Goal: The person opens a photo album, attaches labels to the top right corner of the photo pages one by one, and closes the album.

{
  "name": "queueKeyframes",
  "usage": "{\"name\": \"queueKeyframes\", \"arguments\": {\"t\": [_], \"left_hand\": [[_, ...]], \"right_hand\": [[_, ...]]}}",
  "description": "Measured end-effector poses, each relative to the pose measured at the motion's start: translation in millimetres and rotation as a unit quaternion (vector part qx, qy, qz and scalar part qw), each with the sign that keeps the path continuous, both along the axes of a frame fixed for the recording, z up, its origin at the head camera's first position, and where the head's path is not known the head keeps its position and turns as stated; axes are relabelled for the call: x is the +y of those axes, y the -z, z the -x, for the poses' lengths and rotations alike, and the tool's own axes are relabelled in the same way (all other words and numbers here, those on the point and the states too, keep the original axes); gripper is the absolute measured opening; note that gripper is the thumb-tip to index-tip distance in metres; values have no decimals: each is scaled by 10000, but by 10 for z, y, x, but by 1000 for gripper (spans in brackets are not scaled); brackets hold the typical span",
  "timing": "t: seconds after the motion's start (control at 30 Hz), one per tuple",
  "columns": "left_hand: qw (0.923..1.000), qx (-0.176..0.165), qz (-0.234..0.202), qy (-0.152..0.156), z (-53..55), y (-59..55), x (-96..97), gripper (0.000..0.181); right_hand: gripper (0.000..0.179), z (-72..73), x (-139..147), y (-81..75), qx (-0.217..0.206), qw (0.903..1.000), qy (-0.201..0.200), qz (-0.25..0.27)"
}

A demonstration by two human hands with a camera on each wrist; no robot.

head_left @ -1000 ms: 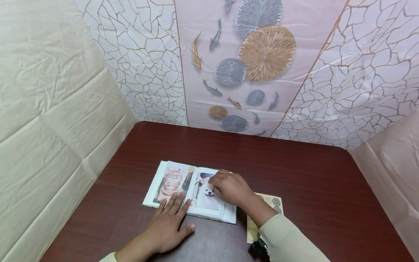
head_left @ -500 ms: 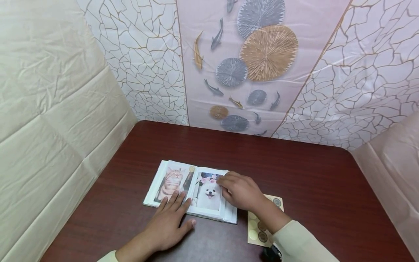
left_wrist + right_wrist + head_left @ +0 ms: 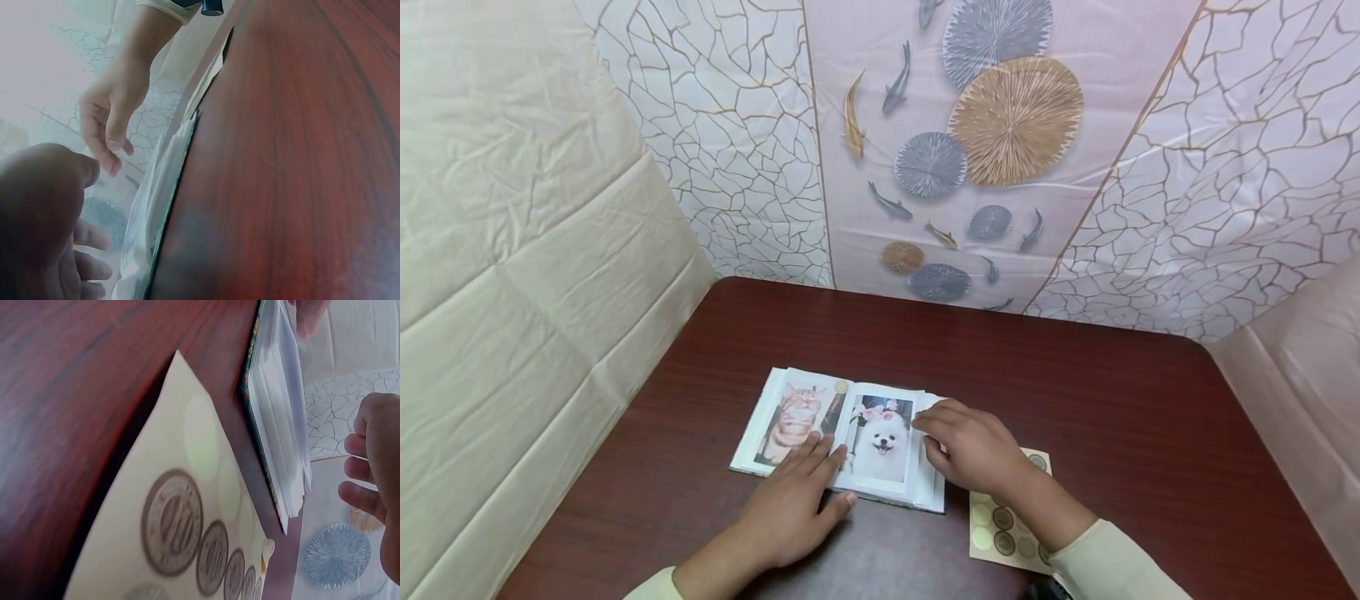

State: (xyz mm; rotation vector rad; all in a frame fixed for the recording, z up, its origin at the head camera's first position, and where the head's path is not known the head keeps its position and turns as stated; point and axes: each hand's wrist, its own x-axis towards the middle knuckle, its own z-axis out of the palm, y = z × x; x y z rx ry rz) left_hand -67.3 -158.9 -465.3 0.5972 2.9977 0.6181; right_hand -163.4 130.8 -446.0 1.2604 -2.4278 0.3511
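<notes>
An open photo album (image 3: 931, 492) lies on the table, a cat photo (image 3: 797, 417) on its left page and a white dog photo (image 3: 882, 446) on its right. A round gold sticker (image 3: 841, 387) sits at the cat photo's top right corner. My left hand (image 3: 793, 508) lies with spread fingers over the album's lower edge near the fold. At the right page's outer edge is my right hand (image 3: 973, 446), fingers loosely bent; the right wrist view shows nothing held in those fingers (image 3: 362, 469). A sticker sheet (image 3: 194, 487) with round seals lies under the right forearm.
The dark red wooden table (image 3: 1112, 433) reaches back to a patterned cloth backdrop (image 3: 760, 167). Pale cloth (image 3: 535, 250) hangs along the left side, and more cloth (image 3: 1292, 375) hangs at the right. The sticker sheet lies just right of the album.
My right hand has slid right, from over the dog photo to the page's outer edge, uncovering the photo. The left hand has stayed nearly in place on the album.
</notes>
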Motion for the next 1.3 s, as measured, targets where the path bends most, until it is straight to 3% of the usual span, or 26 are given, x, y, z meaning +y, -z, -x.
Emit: {"name": "queueKeyframes", "arguments": {"t": [0.2, 0.5, 1.3], "left_hand": [[9996, 169, -212, 88, 9, -30, 50, 65], [9991, 176, -318, 239, 5, -64, 127, 62], [9955, 243, -803, 429, 2, -128, 363, 48]], "right_hand": [[26, -70, 148, 1, 79, 9999, 82, 18], [26, -171, 347, 5, 249, 9995, 154, 116], [32, -442, 748, 71, 236, 9970, 594, 431]]}}
